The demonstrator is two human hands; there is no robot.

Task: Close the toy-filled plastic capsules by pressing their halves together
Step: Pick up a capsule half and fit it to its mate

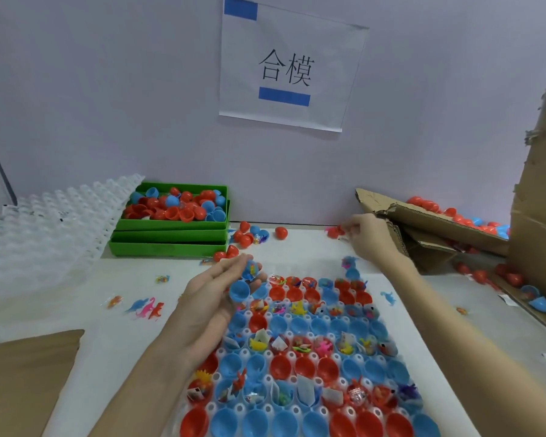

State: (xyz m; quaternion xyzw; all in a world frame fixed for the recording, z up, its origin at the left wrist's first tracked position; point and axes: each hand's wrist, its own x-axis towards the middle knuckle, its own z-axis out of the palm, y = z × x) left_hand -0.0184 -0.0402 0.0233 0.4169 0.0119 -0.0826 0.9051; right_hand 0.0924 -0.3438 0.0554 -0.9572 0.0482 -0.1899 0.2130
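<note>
A clear plastic tray (388,364) on the table holds rows of red and blue capsule halves, several with small toys inside. My left hand (215,298) hovers over the tray's far left corner, palm up, holding two blue capsule halves: a toy-filled half (252,269) at the fingertips and an empty half (239,291) below it. My right hand (364,234) reaches to the far right of the table and pinches a red capsule (336,231) beside the cardboard box.
Stacked green bins (171,239) with loose red and blue halves stand at the back left, next to a pile of clear trays (44,225). A torn cardboard box (438,225) with capsules lies at the right. Loose toys (147,307) and capsules (281,232) dot the table.
</note>
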